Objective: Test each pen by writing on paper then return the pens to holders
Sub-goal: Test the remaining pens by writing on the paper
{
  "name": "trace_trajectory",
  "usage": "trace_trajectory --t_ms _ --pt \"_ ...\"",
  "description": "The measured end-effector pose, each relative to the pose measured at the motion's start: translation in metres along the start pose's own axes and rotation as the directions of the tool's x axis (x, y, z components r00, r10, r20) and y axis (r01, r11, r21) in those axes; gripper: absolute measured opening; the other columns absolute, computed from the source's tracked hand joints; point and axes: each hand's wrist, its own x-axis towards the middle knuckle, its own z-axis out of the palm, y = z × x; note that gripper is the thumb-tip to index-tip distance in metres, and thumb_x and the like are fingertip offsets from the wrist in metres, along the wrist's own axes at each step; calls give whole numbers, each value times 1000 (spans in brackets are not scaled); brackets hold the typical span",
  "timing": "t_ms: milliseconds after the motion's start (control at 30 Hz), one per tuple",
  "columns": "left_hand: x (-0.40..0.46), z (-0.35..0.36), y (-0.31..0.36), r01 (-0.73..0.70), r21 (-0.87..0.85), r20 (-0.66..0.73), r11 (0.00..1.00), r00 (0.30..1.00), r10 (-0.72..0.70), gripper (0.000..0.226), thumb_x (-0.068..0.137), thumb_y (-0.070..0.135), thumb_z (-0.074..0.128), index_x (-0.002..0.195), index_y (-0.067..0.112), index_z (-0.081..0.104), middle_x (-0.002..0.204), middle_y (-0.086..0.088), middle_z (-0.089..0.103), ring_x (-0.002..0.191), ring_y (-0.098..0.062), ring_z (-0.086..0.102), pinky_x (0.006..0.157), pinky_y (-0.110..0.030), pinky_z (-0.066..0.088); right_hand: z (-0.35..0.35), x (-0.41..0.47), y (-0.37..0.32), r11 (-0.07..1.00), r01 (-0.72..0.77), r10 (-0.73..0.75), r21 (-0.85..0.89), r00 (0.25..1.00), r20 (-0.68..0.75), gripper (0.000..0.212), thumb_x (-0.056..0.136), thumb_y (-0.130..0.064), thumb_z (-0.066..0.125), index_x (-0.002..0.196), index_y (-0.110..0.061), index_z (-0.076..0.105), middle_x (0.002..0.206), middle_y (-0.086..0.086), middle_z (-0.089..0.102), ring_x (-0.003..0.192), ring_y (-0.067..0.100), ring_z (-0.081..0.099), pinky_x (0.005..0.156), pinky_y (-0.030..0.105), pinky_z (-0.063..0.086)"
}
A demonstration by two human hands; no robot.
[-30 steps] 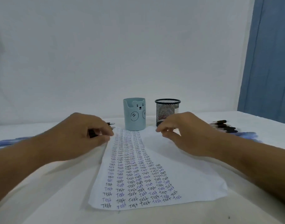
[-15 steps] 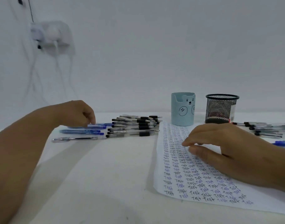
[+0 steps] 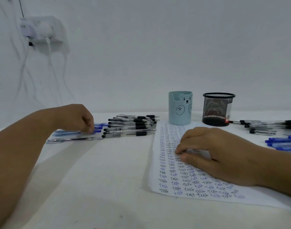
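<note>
My left hand [image 3: 75, 118] has gone out to the pens [image 3: 125, 128] lying left on the worktop [image 3: 92, 179], its fingers [image 3: 90, 129] now pinching a blue pen [image 3: 98, 128]. My right hand [image 3: 224, 156] stays curled on the paper [image 3: 173, 179], holding nothing. Next pen to test, I think.

I am looking at two bare forearms coming into view from the lower corners. The left hand [image 3: 75, 117] and the right hand [image 3: 212, 154] are showing no gloves, rings, watch or bands. No sleeve is reaching into the frame on either arm; both are showing uncovered to the picture's edge.
</note>
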Motion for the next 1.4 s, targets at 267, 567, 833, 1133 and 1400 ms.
trace_trajectory --t_ms 267,567,833,1133,1400 --pt "2 -5 21 -139 -357 -430 924 902 -30 19 100 11 55 86 19 65 77 5 75 96 -25 67 93 -42 49 0 0 -1 1000 -23 23 2 1000 16 31 99 -52 47 116 -36 67 108 -25 60 108 -2 54 91 25 47" --pt "-24 1 136 -516 -854 -517 -72 856 1 34 103 32 32 74 18 44 58 1 31 53 -18 26 57 -29 35 -6 1 -2 998 -53 53 17 999 14 30 102 -46 48 116 -31 69 108 -18 69 99 1 59 87 32 51" --pt "-55 19 186 -347 -872 -404 -347 909 106 14 67 29 37 66 16 34 56 -1 19 48 -16 18 51 -25 38 -11 -5 5 992 -110 121 56 948 -294 44 92 -60 48 119 -32 69 89 -22 59 81 -2 55 68 17 42" --pt "-62 38 206 -144 -859 -296 -491 923 248 15 74 27 35 68 14 38 60 -2 27 52 -18 35 65 -33 56 -8 -2 9 1000 -20 23 12 945 -327 32 91 -52 58 94 -27 78 64 -14 51 61 2 48 58 17 31" --pt "-56 42 205 -74 -825 -238 -560 945 225 21 83 17 35 99 7 46 62 -11 49 55 -26 57 74 -44 61 -5 -1 8 999 -49 46 2 946 -322 15 91 -30 70 79 -22 73 58 -10 50 59 13 50 57 12 32"
